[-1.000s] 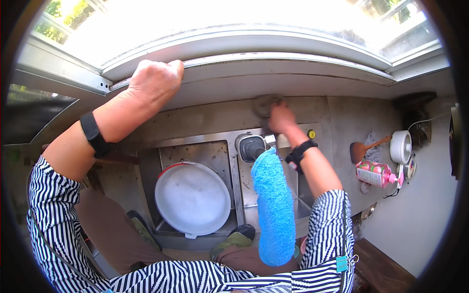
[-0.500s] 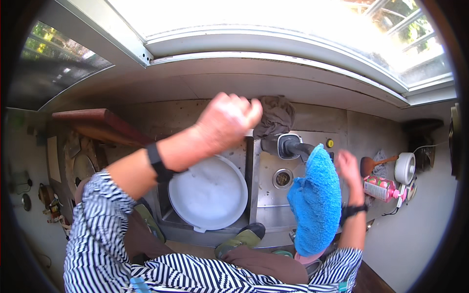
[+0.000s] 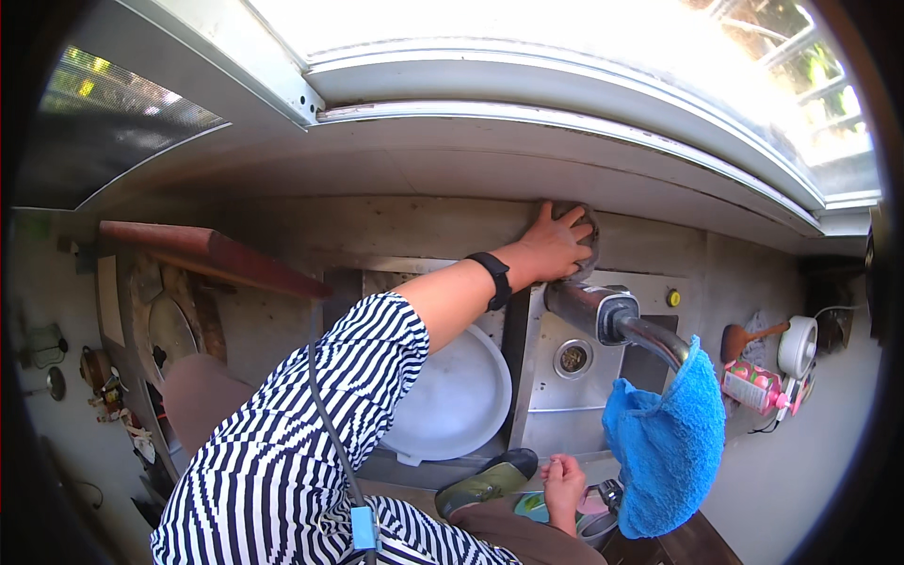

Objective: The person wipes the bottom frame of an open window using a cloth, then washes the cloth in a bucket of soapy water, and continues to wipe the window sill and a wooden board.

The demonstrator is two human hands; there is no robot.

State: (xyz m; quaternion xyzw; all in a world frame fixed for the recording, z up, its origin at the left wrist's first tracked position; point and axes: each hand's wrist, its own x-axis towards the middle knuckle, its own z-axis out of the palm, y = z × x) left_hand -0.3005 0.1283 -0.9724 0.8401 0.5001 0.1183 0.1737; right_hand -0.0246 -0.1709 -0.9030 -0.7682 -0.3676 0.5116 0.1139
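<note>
1. Grey cloth: pressed against the wall behind the sink, just above the tap.
2. Left hand: fingers spread flat over the cloth.
3. Right hand: low by the sink's front edge, curled; whether it holds anything cannot be told.
4. Blue towel: draped over the tap's spout.
5. White basin: left sink compartment.
</note>
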